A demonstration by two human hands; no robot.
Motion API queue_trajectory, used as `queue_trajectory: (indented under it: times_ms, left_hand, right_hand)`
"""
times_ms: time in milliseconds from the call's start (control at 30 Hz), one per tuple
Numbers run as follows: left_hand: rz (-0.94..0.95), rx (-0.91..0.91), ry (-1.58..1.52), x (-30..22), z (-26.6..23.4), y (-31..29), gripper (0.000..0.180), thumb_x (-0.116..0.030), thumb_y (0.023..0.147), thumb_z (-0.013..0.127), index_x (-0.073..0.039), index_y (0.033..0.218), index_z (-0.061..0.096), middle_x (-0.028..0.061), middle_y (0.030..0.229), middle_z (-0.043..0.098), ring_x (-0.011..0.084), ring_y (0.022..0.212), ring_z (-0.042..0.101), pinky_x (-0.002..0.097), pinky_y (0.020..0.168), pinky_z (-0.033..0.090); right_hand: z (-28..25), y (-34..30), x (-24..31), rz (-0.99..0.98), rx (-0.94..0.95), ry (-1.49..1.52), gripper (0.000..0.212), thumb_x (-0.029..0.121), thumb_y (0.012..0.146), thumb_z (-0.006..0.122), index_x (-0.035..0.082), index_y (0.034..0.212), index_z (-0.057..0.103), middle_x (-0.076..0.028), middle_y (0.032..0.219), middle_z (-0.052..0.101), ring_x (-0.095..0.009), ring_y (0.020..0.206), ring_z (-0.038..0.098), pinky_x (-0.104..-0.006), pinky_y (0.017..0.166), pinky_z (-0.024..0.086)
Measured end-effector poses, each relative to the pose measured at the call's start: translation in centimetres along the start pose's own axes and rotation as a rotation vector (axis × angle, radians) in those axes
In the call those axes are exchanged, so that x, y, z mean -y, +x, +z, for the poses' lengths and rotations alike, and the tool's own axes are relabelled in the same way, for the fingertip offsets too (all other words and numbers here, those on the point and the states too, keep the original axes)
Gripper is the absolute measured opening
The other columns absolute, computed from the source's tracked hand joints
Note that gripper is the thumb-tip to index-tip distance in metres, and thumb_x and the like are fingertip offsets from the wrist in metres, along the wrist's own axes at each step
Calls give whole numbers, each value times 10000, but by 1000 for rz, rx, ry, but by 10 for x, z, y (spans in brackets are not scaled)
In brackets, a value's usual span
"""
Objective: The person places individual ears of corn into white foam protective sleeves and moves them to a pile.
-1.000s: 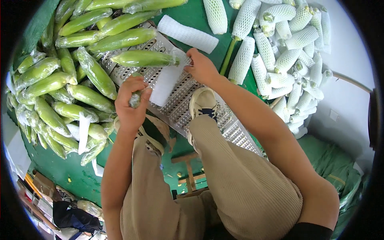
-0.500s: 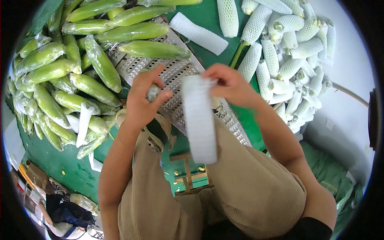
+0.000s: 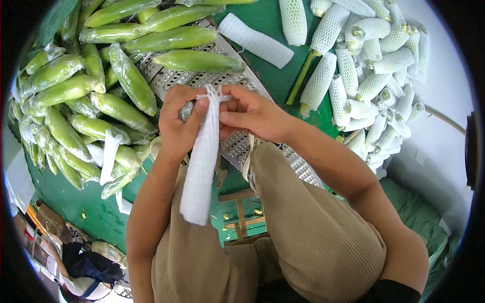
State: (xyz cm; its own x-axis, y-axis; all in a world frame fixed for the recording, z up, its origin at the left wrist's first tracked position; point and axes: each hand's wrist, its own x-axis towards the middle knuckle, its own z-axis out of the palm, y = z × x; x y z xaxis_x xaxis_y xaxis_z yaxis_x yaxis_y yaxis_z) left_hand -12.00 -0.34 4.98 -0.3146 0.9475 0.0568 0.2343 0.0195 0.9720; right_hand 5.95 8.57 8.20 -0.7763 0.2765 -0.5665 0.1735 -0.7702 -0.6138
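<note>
A white foam net sleeve hangs between my hands, its long body dropping over my left knee. My left hand is closed, thumb and finger pinching the sleeve's upper end. Within that same hand shows a small part of something in clear film, mostly covered by the fingers. Fingers of my right hand grip the other side of the sleeve's gathered mouth, which is pulled a little apart. Just beyond the hands, a film-wrapped green ear of corn lies on a perforated metal plate.
Film-wrapped corn ears are heaped at left. Ears in foam nets are piled at right. A loose foam sleeve lies at the far middle. A small wooden frame stands between my legs. Another person is at lower left.
My right hand has brought the sleeve left to my left hand, and both now hold its upper end. The left hand's fingers have closed on it. My right knee has shifted left.
</note>
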Motion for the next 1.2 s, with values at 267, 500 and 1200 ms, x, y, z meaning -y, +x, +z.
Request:
queue_trajectory:
  times_ms: [267,500,1200]
  left_hand:
    - [195,14,406,-10,-7,14,284,-148,720,709,-72,979,621,81,1027,588,244,935,512,363,859,406]
    - [-73,233,566,-34,-14,13,328,-106,789,629,-59,1114,624,83,1178,582,265,1062,541,363,890,461]
    - [-106,-279,658,90,-3,-42,390,-200,815,656,-39,1152,541,130,1077,571,366,996,512,426,846,421]
  right_hand:
    - [3,-1,30,-879,-134,-823,208,129,791,723,53,768,531,-77,843,532,-213,707,513,-300,657,424]
    - [38,31,38,-280,-53,285,423,42,864,612,100,1271,513,-116,1069,653,-200,941,659,-340,779,550]
    - [0,116,-82,-583,-260,-945,678,81,686,710,128,1318,471,-167,1336,505,-384,1314,361,-447,1043,375]
